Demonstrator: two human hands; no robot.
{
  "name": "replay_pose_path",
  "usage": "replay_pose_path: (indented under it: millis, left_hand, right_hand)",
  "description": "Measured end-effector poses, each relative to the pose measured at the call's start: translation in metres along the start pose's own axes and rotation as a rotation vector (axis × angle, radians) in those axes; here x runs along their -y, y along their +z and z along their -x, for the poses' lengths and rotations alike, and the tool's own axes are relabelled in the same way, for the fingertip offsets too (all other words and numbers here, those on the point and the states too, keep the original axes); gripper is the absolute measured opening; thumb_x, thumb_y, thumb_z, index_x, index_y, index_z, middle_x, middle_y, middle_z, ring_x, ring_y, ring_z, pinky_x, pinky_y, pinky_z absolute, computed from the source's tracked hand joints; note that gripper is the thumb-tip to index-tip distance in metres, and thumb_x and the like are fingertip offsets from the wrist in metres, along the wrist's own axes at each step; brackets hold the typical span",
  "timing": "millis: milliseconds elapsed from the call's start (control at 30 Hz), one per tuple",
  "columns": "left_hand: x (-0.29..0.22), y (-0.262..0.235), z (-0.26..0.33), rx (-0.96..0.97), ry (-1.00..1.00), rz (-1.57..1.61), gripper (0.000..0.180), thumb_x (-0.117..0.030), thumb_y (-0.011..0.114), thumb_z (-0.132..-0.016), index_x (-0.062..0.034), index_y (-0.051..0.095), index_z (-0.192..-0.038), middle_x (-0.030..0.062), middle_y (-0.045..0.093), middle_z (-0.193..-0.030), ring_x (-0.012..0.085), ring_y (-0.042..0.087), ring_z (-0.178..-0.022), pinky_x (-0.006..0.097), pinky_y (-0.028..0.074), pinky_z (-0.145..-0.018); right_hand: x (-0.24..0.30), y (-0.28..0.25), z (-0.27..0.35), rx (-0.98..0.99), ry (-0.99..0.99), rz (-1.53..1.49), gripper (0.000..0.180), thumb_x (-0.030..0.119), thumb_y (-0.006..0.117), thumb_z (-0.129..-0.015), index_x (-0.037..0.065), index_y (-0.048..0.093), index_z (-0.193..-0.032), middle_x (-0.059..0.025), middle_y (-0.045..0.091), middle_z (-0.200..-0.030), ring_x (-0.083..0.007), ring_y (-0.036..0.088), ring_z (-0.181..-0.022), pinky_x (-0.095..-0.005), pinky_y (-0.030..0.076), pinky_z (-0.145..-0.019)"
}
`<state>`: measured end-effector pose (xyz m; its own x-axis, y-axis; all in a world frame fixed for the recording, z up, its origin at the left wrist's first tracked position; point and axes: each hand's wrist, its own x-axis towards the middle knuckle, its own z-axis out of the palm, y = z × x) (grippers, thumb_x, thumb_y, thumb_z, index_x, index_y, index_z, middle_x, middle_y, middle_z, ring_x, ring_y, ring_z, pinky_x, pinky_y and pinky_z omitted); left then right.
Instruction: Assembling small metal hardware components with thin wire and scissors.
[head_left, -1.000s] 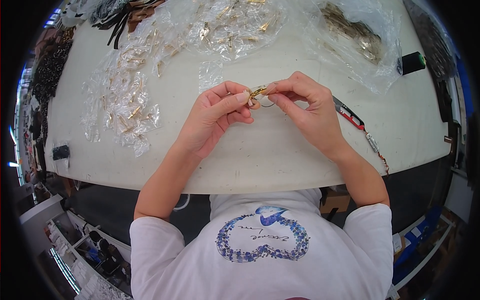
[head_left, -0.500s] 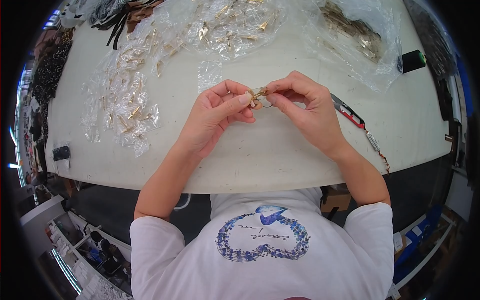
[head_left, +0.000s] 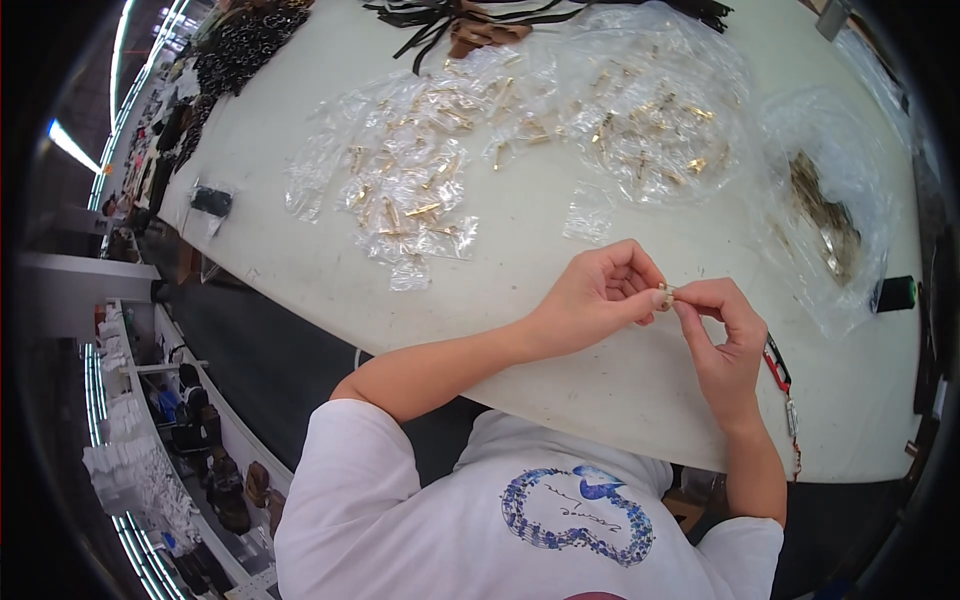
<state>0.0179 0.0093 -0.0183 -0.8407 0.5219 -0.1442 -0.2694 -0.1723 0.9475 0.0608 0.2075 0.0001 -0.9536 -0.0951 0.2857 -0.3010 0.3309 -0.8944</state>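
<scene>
My left hand [head_left: 598, 293] and my right hand [head_left: 722, 330] meet above the white table [head_left: 300, 240], fingertips pinched together on a small gold metal clasp [head_left: 666, 293]. Most of the clasp is hidden by my fingers. Behind the hands lie several small clear bags with gold clasps [head_left: 420, 185] and a larger clear bag of gold fittings [head_left: 650, 120]. One empty small clear bag [head_left: 588, 212] lies just beyond my left hand.
A clear bag of darker brass parts [head_left: 825, 215] lies at the right, with a black spool [head_left: 897, 294] beside it. A red and black tool [head_left: 778, 362] lies under my right wrist. Black straps [head_left: 470, 15] and dark chains [head_left: 245, 40] sit at the far edge.
The view has swung so the table appears tilted and shifted right. Both hands stay pinched on the gold clasp, with only small finger movements.
</scene>
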Motion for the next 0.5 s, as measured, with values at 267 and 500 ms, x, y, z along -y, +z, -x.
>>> replay_pose_path:
  millis: [267, 500]
  left_hand:
    - [0.010, -0.005, -0.004, 0.010, -0.080, -0.125, 0.016, -0.009, 0.069, -0.094, -0.0007, 0.058, -0.101, 0.0048, 0.066, -0.090, 0.0088, 0.065, -0.081, 0.023, 0.057, -0.074]
    - [-0.004, -0.008, -0.009, -0.018, -0.090, 0.013, 0.020, -0.009, 0.068, -0.096, 0.0021, 0.061, -0.110, 0.0066, 0.067, -0.095, 0.0107, 0.067, -0.085, 0.025, 0.057, -0.078]
  right_hand:
    - [-0.005, 0.000, -0.002, 0.021, -0.290, 0.387, 0.010, -0.005, 0.064, -0.089, 0.002, 0.062, -0.096, -0.0101, 0.063, -0.109, -0.0172, 0.061, -0.094, -0.0339, 0.049, -0.087]
    - [-0.004, -0.025, -0.012, -0.173, 0.213, -0.397, 0.004, 0.005, 0.056, -0.100, 0.002, 0.055, -0.103, -0.0065, 0.067, -0.092, -0.0135, 0.060, -0.092, -0.0297, 0.045, -0.090]
